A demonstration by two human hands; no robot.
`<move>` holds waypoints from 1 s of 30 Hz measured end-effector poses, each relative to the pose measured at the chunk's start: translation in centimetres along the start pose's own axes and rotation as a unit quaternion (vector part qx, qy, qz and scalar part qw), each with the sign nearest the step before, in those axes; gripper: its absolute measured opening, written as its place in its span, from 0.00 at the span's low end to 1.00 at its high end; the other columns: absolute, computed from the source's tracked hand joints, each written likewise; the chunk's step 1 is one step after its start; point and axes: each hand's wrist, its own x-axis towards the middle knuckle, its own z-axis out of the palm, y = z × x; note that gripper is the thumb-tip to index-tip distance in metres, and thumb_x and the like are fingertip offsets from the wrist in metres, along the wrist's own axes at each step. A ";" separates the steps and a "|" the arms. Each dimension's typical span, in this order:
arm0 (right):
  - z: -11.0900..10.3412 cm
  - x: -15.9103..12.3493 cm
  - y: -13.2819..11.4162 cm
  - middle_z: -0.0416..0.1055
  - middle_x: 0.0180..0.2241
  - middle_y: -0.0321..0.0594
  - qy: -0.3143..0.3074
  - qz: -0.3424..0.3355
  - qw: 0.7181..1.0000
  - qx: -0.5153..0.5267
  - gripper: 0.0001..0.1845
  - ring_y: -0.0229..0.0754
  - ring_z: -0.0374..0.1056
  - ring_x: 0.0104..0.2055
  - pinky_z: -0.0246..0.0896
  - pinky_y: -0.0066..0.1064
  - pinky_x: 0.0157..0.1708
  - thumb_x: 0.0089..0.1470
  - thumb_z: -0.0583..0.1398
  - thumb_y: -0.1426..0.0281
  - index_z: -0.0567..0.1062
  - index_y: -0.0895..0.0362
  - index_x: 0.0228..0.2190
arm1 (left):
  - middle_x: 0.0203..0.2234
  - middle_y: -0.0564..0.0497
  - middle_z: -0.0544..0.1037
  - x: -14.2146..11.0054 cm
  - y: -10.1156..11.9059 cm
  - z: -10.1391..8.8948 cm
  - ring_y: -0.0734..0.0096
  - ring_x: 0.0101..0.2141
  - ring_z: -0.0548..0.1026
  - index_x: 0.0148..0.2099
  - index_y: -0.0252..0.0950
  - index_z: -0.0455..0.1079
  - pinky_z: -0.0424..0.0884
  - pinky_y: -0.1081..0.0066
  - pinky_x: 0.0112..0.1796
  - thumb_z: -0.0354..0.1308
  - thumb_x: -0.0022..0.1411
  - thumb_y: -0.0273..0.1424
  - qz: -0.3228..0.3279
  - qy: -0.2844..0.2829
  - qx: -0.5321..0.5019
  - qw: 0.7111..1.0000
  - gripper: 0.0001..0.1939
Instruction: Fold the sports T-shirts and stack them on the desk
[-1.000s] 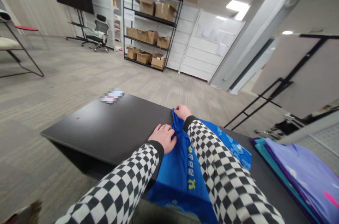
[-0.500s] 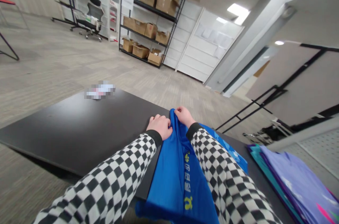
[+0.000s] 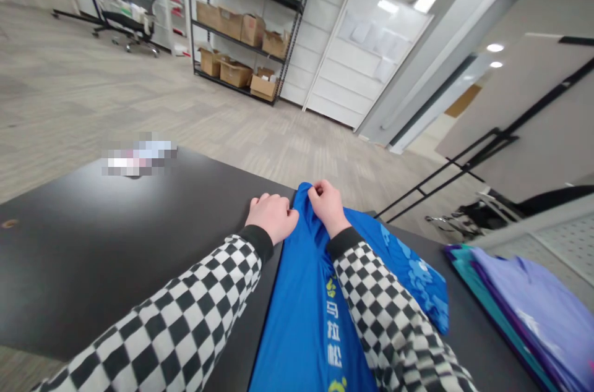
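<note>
A blue T-shirt [image 3: 301, 293] with white and yellow lettering lies lengthwise on the black table, its light-blue patterned part [image 3: 420, 274] spread to the right. My right hand [image 3: 327, 203] pinches gathered cloth near the shirt's far end. At the shirt's left edge is my left hand [image 3: 273, 217], fingers curled and thumb against the fabric; its fingertips are partly hidden. Both forearms wear black-and-white checked sleeves, and the right one covers some of the shirt.
The black table [image 3: 185, 243] extends left, with a blurred-out item [image 3: 139, 156] at its far edge. Folded garments [image 3: 524, 311] in purple and teal are stacked at the right. Beyond the floor stand a shelf with cardboard boxes [image 3: 234, 72] and an office chair [image 3: 132, 5].
The camera view has turned and shifted down slightly. The shirt lies straighter, with more of its lettering and patterned part showing. Both hands stay near its far end.
</note>
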 end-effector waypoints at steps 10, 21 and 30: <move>-1.2 -0.7 -1.8 0.85 0.39 0.42 -0.045 -0.038 0.986 -0.155 0.10 0.49 0.79 0.45 0.57 0.39 0.53 0.71 0.59 0.65 0.82 0.53 0.42 | 0.42 0.43 0.86 4.1 -0.5 0.4 0.46 0.51 0.78 0.34 0.41 0.78 0.71 0.47 0.53 0.56 0.71 0.35 0.032 0.001 0.045 0.998 0.13; -0.9 -0.7 -1.4 0.84 0.46 0.44 -0.079 -0.061 0.979 -0.180 0.13 0.49 0.77 0.53 0.58 0.40 0.54 0.75 0.59 0.64 0.83 0.52 0.44 | 0.75 0.50 0.71 4.8 -1.3 2.3 0.39 0.75 0.63 0.70 0.50 0.75 0.51 0.32 0.73 0.50 0.77 0.42 0.131 -0.065 0.038 0.989 0.25; -0.5 -0.1 -0.4 0.83 0.46 0.44 -0.066 -0.046 0.979 -0.187 0.17 0.50 0.77 0.50 0.59 0.41 0.54 0.77 0.56 0.62 0.83 0.52 0.41 | 0.77 0.43 0.66 7.0 -1.5 2.8 0.28 0.76 0.58 0.76 0.47 0.70 0.44 0.20 0.71 0.46 0.79 0.45 0.120 -0.097 0.056 0.986 0.30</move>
